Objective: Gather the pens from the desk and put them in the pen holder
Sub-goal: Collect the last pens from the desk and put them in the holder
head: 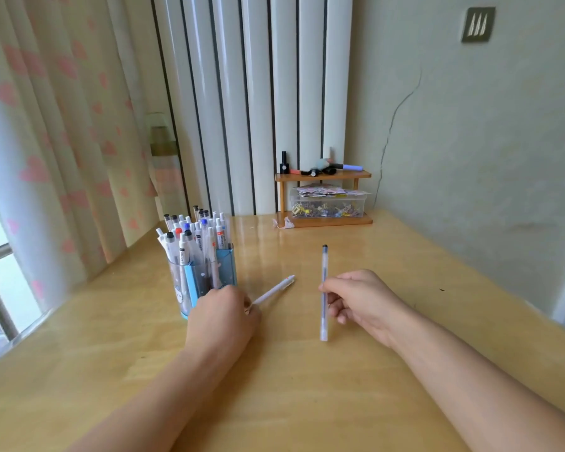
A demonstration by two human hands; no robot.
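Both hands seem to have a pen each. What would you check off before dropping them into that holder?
1. Left hand grips the white pen: ok.
2. Right hand pinches the clear pen: ok.
3. Pen holder stands upright on the desk: ok.
4. Room left in the holder: cannot tell; it is crowded with pens.
5. Holder close to the left hand: ok.
6. Desk between right hand and holder free of obstacles: ok.
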